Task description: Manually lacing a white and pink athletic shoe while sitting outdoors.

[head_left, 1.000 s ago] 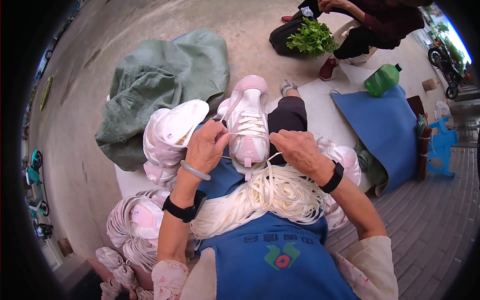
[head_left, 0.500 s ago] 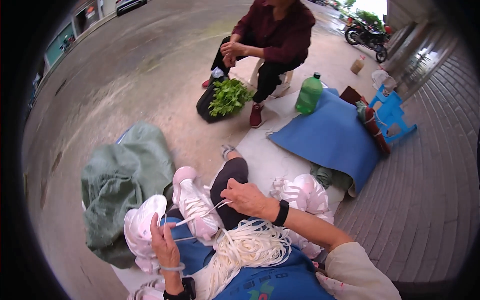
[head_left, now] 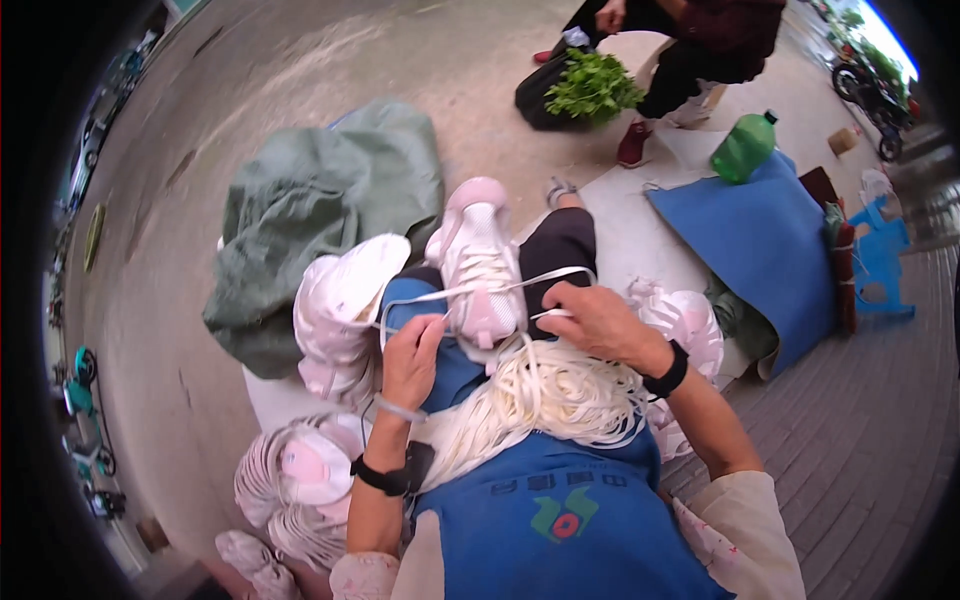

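A pink and white sneaker rests on my lap, its toe pointing away from me and a white shoelace threaded through its eyelets. The lace loops out to both sides of the shoe. My left hand, left of the heel, pinches one end of it. On the other side my right hand has its fingers closed on the other end, which pokes out toward the shoe. A thick bundle of loose white laces lies over my blue apron. More pink and white sneakers are stacked beside my left knee.
Further shoes lie at my lower left, others at my right. A green cloth covers the ground ahead left. Ahead right are a blue sheet, a green bottle and a blue stool. A person sits near leafy greens.
My view has swung down and left. Both hands have shifted to either side of the sneaker's heel, and the lace now spreads in wide loops to both sides.
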`<state>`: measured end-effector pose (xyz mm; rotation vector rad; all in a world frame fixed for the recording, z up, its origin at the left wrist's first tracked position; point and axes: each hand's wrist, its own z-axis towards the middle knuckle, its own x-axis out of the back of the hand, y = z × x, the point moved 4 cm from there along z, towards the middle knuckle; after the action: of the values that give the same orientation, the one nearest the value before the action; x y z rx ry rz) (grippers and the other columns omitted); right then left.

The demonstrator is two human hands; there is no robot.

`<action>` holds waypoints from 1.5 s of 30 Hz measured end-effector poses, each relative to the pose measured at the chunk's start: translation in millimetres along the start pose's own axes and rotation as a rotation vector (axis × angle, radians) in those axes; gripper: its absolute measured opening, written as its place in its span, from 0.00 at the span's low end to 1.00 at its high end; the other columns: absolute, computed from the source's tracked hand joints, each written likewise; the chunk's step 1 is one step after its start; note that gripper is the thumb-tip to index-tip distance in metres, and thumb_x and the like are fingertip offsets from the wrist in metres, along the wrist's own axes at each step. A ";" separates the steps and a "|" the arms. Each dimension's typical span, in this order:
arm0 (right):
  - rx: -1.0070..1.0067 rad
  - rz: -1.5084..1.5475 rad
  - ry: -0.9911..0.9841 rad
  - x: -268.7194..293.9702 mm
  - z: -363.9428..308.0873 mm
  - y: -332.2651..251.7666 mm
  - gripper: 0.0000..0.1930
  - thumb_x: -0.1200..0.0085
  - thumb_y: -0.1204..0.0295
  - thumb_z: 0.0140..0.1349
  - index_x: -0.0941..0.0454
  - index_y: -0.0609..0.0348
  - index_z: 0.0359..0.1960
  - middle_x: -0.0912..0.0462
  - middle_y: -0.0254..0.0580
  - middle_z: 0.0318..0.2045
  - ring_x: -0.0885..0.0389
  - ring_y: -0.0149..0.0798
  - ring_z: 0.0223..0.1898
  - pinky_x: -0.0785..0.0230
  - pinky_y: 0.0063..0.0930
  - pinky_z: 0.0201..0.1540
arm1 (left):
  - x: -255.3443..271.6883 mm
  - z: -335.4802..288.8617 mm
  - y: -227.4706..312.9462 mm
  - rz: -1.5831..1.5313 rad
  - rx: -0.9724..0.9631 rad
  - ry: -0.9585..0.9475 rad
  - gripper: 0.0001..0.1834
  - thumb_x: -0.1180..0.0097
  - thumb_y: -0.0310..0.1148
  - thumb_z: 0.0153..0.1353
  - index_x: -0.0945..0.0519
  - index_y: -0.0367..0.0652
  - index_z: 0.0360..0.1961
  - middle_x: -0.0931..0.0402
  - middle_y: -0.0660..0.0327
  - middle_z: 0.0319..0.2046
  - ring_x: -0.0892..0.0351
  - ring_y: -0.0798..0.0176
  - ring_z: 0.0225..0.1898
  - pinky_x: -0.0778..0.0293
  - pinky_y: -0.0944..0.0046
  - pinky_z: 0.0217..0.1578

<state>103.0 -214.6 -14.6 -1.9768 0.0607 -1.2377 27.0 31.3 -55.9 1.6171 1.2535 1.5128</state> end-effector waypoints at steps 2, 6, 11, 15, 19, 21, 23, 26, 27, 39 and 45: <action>0.042 0.096 -0.007 -3.0 -1.0 3.0 0.11 0.48 0.65 0.63 0.23 0.61 0.36 0.20 0.52 0.26 0.19 0.52 0.31 0.30 0.39 0.33 | 0.8 -0.6 -1.1 0.020 -0.005 0.031 0.13 0.48 0.36 0.65 0.20 0.36 0.39 0.20 0.54 0.29 0.22 0.63 0.30 0.29 0.66 0.34; 0.038 0.235 -0.041 -9.2 5.2 -11.5 0.10 0.50 0.69 0.63 0.22 0.64 0.33 0.20 0.52 0.26 0.20 0.53 0.30 0.30 0.40 0.35 | 2.6 -1.3 -7.6 0.087 -0.040 0.094 0.12 0.47 0.36 0.64 0.19 0.37 0.39 0.20 0.52 0.30 0.20 0.54 0.31 0.28 0.63 0.35; 0.153 0.294 0.003 -19.2 13.1 -30.1 0.08 0.49 0.71 0.61 0.21 0.62 0.35 0.20 0.52 0.29 0.21 0.53 0.32 0.29 0.40 0.36 | 0.2 11.5 -5.9 0.155 -0.101 0.045 0.10 0.49 0.33 0.62 0.21 0.38 0.36 0.22 0.50 0.31 0.22 0.47 0.33 0.28 0.56 0.36; 0.264 0.096 0.134 -30.6 22.4 -33.0 0.07 0.48 0.71 0.61 0.21 0.60 0.36 0.21 0.49 0.32 0.21 0.53 0.34 0.29 0.42 0.37 | 2.6 24.2 -4.9 0.242 -0.128 0.015 0.09 0.49 0.32 0.62 0.21 0.38 0.36 0.22 0.50 0.31 0.22 0.47 0.34 0.28 0.56 0.37; 0.158 -0.034 0.154 -26.1 24.3 -22.4 0.05 0.47 0.71 0.60 0.22 0.58 0.34 0.23 0.47 0.30 0.22 0.53 0.33 0.30 0.44 0.36 | 1.0 31.9 -15.3 0.161 -0.072 -0.039 0.09 0.50 0.34 0.65 0.22 0.40 0.38 0.26 0.64 0.24 0.28 0.73 0.16 0.32 0.72 0.13; 0.145 -0.049 0.207 -23.3 25.5 -14.3 0.05 0.47 0.71 0.60 0.22 0.58 0.34 0.23 0.47 0.30 0.22 0.53 0.33 0.30 0.43 0.37 | -2.5 32.9 -3.2 0.049 0.003 -0.103 0.09 0.50 0.34 0.65 0.22 0.40 0.38 0.26 0.63 0.23 0.28 0.73 0.17 0.30 0.71 0.14; 0.143 -0.058 0.253 -22.4 28.7 -11.1 0.05 0.47 0.71 0.60 0.22 0.58 0.34 0.23 0.47 0.30 0.21 0.53 0.33 0.30 0.43 0.37 | 0.2 35.2 -7.8 0.159 -0.110 -0.051 0.10 0.50 0.33 0.64 0.21 0.38 0.37 0.26 0.59 0.25 0.26 0.67 0.19 0.28 0.66 0.21; 0.159 0.053 0.261 -23.1 34.5 -3.4 0.05 0.48 0.72 0.60 0.22 0.60 0.33 0.23 0.48 0.30 0.21 0.52 0.33 0.29 0.42 0.38 | 0.4 36.3 9.6 0.101 0.021 -0.059 0.10 0.50 0.31 0.62 0.20 0.36 0.36 0.25 0.54 0.28 0.24 0.60 0.20 0.27 0.61 0.28; 0.150 0.052 0.266 -22.4 33.0 -0.8 0.05 0.48 0.72 0.60 0.22 0.60 0.33 0.23 0.48 0.30 0.21 0.52 0.33 0.29 0.42 0.38 | -3.6 36.0 9.3 -0.064 0.268 -0.118 0.09 0.50 0.30 0.61 0.20 0.36 0.36 0.25 0.54 0.28 0.24 0.59 0.21 0.27 0.60 0.29; 0.081 -0.020 0.200 -29.9 35.3 0.0 0.07 0.50 0.72 0.61 0.23 0.62 0.30 0.22 0.53 0.29 0.22 0.55 0.34 0.30 0.46 0.37 | -6.7 32.1 8.2 -0.102 0.271 -0.009 0.08 0.43 0.32 0.59 0.20 0.37 0.33 0.21 0.54 0.26 0.21 0.60 0.25 0.27 0.65 0.28; 0.097 0.056 0.296 -30.2 35.6 -7.6 0.08 0.50 0.71 0.61 0.24 0.63 0.30 0.22 0.54 0.29 0.22 0.56 0.34 0.30 0.46 0.38 | -2.3 23.1 -3.9 0.099 -0.081 0.121 0.08 0.44 0.32 0.60 0.20 0.37 0.34 0.21 0.54 0.27 0.21 0.55 0.28 0.26 0.63 0.32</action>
<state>112.4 -175.7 -39.7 -1.6866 0.1986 -1.4589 48.6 34.9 -64.5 1.5763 1.1736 1.7226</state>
